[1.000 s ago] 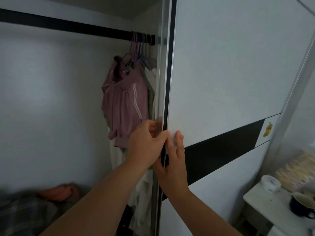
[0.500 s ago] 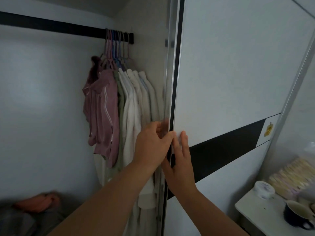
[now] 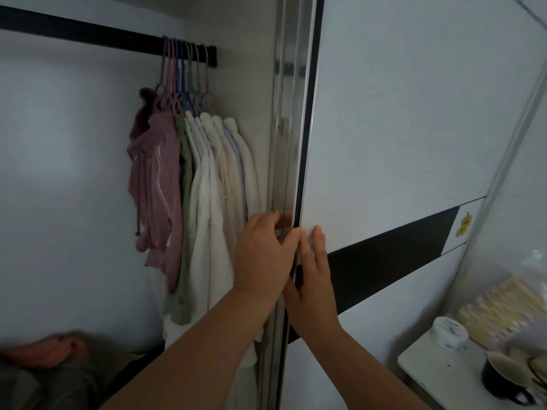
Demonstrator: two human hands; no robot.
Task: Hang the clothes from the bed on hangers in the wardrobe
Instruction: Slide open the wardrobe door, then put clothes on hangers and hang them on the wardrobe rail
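Lower right: white surface (image 3: pixel 426 369) | on it: white round lidded tub (image 3: pixel 449 332), dark blue cup (image 3: pixel 500 380) with pale inside | behind them: clear bag of pale stacked items (image 3: pixel 503 309), contents unclear | small yellow flower-shaped sticker (image 3: pixel 464 224) on white panel

No legible text, labels, brands or numbers anywhere in view. Only candidate surface: lid of round white tub (image 3: pixel 450 332) on the side table (image 3: pixel 438 377), which carries faint grey marks, too blurred to read.
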